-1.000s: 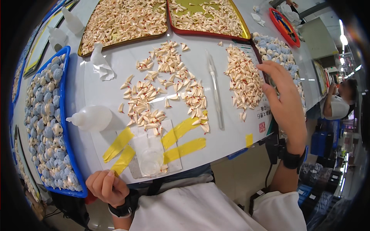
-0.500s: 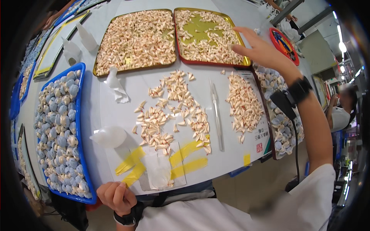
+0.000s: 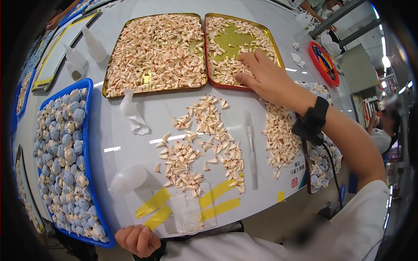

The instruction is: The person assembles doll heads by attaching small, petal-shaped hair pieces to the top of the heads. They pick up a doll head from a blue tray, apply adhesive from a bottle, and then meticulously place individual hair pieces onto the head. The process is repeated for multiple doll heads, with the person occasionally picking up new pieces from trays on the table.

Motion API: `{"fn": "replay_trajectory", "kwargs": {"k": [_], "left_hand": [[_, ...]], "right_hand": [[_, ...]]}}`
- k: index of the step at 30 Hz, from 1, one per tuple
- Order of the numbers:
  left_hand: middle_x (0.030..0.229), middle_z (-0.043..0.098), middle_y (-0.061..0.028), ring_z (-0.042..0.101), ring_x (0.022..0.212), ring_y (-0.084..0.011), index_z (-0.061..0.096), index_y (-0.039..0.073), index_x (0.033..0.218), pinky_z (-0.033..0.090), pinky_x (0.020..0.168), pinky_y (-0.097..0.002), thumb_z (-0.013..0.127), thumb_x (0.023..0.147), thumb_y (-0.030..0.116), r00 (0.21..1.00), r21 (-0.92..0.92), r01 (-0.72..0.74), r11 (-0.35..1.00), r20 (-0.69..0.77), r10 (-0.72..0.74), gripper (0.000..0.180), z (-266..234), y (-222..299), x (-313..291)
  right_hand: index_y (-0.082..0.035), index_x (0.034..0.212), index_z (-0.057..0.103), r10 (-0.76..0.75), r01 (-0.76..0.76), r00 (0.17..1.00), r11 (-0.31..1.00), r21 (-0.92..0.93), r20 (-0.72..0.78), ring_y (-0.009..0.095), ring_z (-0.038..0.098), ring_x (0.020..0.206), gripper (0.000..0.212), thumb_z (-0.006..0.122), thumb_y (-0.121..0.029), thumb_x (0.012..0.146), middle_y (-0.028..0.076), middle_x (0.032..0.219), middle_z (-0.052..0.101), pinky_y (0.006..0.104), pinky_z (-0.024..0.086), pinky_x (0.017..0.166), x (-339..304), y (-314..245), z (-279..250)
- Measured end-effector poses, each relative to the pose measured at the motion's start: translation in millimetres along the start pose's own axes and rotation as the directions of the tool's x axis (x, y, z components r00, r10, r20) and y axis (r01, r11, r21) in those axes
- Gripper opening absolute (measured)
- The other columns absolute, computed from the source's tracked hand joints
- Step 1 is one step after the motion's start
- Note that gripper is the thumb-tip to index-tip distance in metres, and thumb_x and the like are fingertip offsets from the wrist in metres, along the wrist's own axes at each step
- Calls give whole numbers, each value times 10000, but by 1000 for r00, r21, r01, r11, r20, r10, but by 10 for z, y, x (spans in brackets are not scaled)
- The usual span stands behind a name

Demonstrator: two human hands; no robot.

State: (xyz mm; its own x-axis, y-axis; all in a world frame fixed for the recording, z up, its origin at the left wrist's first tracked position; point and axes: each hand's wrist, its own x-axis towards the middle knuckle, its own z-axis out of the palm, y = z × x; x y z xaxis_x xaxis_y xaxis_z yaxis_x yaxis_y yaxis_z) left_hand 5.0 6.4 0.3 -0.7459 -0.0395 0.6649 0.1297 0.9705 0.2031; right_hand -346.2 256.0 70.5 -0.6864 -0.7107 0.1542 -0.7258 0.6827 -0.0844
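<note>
My right hand (image 3: 265,77) reaches over the near right side of a gold tray with a red outer side (image 3: 208,52). Its thumb and fingers are apart, low over small cream, cone-shaped pieces with reddish tips, and nothing shows in its grasp. At the table's front edge my left hand (image 3: 138,240) is closed with curled fingers; whatever it may hold is hidden. Beside it lies a clear plate (image 3: 210,222) fixed with yellow tape strips (image 3: 153,203). Behind the plate are loose cream pieces (image 3: 178,163), and a thin clear-capped pen-like tool (image 3: 251,141) lies to their right.
A fuller gold tray (image 3: 154,54) adjoins on the left. A blue tray (image 3: 89,143) holds blue-and-cream rounded pieces. White squeeze bottles (image 3: 127,180) and a crumpled tissue (image 3: 138,124) stand about. Another heap of cream pieces (image 3: 281,135) and a red basket (image 3: 323,64) are at right.
My right hand has moved left and nearer, from the right tray's right rim to above its near pieces. My left hand stays closed by the table edge. The view has shifted slightly.
</note>
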Motion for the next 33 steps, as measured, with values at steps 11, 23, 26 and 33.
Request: {"fn": "replay_trajectory", "kwargs": {"k": [11,23,26,33], "left_hand": [[800,492,-66,481,703,-238,487,82,904,396,629,-364,501,808,50,999,-25,-52,998,-13,51,103,12,-62,-12],[801,513,-77,494,709,-243,493,71,924,404,647,-365,493,790,-3,999,-14,-39,999,14,40,153,-12,-21,14],[801,522,-72,497,701,-235,496,74,912,402,633,-360,498,784,-1,999,3,-46,999,-2,46,149,-8,-29,13],[808,510,-92,490,709,-254,489,57,926,408,639,-374,487,794,-32,999,-9,-45,999,-4,45,158,3,-9,15]], "right_hand": [[-2,985,449,-22,5,990,993,120,140,328,505,855,300,444,-286,891,184,874,506,388,400,740,145,150,24],[-55,879,509,230,-271,961,898,347,153,51,411,531,172,489,-225,878,-10,620,444,229,328,469,50,202,-361],[3,890,542,302,-376,923,844,382,240,134,503,649,280,503,-270,842,79,714,541,281,411,594,-223,48,-583],[3,901,492,107,-145,978,966,214,179,357,536,777,187,459,-169,834,195,815,537,404,431,678,-880,-226,-375]]}}
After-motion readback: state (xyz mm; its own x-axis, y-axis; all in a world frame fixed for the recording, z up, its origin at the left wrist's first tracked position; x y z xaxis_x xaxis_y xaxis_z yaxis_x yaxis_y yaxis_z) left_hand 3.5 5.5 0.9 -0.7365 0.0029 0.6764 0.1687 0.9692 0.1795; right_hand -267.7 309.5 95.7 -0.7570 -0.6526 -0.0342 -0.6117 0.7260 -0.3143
